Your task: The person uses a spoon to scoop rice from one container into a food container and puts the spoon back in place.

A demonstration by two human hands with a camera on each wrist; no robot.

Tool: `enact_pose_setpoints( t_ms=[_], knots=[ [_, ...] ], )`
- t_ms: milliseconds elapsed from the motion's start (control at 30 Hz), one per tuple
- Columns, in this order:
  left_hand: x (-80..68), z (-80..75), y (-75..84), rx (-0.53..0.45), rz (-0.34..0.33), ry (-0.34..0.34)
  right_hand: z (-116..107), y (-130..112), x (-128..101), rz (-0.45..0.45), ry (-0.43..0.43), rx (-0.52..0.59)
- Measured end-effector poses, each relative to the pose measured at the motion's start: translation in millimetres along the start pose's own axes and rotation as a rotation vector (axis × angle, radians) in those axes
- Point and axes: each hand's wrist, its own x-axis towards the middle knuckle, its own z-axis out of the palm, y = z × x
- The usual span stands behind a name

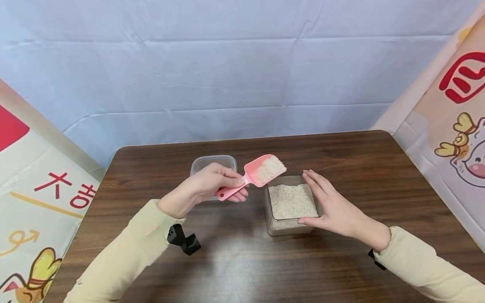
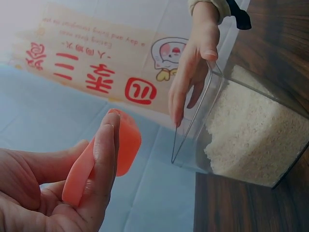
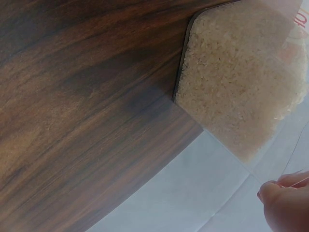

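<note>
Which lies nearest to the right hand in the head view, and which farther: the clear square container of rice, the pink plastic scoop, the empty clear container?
1. Clear square container of rice: the right hand touches its right wall.
2. Pink plastic scoop: left of that container and raised above it, held by the left hand.
3. Empty clear container: farthest, at the back left, behind the left hand.

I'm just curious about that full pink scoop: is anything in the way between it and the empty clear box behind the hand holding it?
Nothing visible blocks it. The left hand holds the pink scoop of rice above the table, and the empty clear box sits open right behind that hand.
</note>
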Motion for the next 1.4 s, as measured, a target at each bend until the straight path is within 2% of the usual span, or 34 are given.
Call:
enact_pose_setpoints(
  t_ms=[567, 933, 1400],
  knots=[
    [-10.2, -24.9, -8.5, 0.009, 0.016, 0.052, -0.7, -0.4, 0.5, 0.008, -0.009, -0.002],
    [-19.1, -39.9, -12.8, -0.005, 0.024, 0.075, -0.5, -0.6, 0.6, 0.018, -0.02, -0.007],
    [-23.6, -54.3, -22.9, -0.047, 0.024, 0.094, 0.6, 0.4, 0.7, 0.009, -0.014, -0.008]
  ],
)
